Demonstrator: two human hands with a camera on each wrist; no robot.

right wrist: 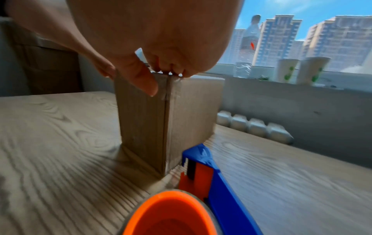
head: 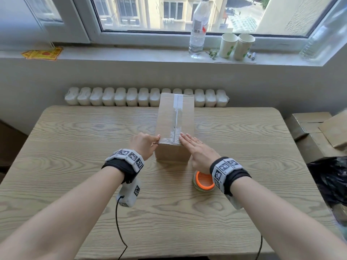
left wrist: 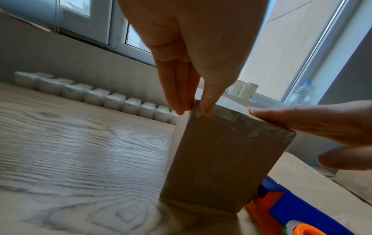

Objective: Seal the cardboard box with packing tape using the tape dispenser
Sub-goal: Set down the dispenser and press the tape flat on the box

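A tall cardboard box point(head: 175, 126) stands mid-table, with clear tape point(head: 177, 117) running along its top seam and a wrinkled strip across the near top edge. My left hand point(head: 156, 140) pinches the strip's end point(left wrist: 196, 109) at the box's near left corner. My right hand point(head: 189, 143) lies flat with straight fingers on the near right of the box top. In the right wrist view its thumb point(right wrist: 141, 79) hangs over the near face. The blue and orange tape dispenser point(head: 203, 181) lies on the table under my right wrist, held by neither hand.
The wooden table point(head: 75, 147) stands against a radiator point(head: 112, 96). On the windowsill are a water bottle point(head: 199, 29) and two paper cups point(head: 236, 45). More cardboard boxes point(head: 315, 128) and a black bag point(head: 330, 177) sit off the table's right edge.
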